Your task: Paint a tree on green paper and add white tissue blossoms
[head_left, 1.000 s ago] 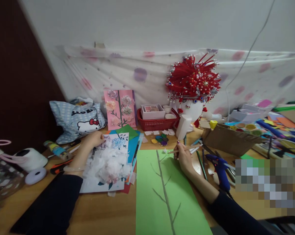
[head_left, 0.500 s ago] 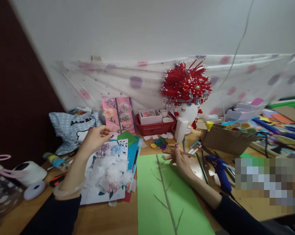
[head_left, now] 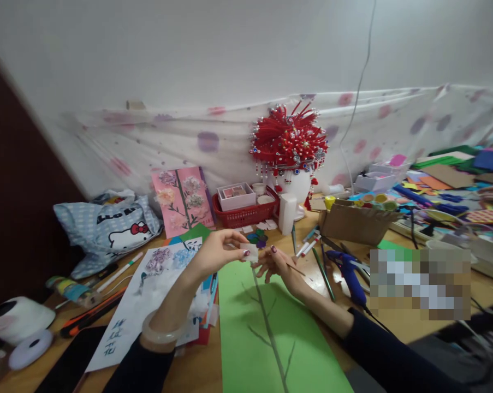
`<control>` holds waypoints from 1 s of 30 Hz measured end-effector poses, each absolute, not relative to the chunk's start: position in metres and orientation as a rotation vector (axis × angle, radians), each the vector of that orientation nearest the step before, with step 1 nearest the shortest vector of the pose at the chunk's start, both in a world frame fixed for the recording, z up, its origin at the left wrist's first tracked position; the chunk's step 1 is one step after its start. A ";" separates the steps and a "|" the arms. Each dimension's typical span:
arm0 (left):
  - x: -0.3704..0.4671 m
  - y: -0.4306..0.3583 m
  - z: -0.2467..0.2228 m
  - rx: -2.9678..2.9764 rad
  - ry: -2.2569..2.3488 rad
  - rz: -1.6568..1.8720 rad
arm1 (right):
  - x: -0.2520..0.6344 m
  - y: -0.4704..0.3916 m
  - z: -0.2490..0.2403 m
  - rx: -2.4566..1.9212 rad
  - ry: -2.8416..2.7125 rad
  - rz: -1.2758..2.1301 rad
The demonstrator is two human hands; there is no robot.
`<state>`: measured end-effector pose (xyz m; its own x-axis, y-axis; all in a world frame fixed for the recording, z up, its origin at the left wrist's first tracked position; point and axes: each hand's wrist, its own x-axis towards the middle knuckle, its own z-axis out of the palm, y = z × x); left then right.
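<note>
A craft workspace, with a glue gun [head_left: 350, 277] beside the right hand [head_left: 285, 273] and a pink flower picture [head_left: 183, 202] beyond the left hand [head_left: 219, 251].

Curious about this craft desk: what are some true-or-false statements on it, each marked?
The left hand holds a small white piece. True.
The green paper is blank. False: a dark branch runs along it.
The pink picture stands left of the red basket. True.
The right hand grips the blue glue gun. False: it holds a thin stick.
A white box sits in the red basket. True.
</note>
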<state>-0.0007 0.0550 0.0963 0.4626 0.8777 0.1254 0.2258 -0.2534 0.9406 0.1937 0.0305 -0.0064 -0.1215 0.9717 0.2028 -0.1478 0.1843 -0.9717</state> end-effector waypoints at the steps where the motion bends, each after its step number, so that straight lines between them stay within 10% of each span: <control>1: 0.010 0.055 0.094 1.751 0.939 0.828 | 0.194 0.031 -0.006 -0.852 -1.273 1.278; 30: 0.028 0.097 0.041 1.771 0.873 0.944 | 0.198 0.036 0.000 -0.975 -0.952 1.296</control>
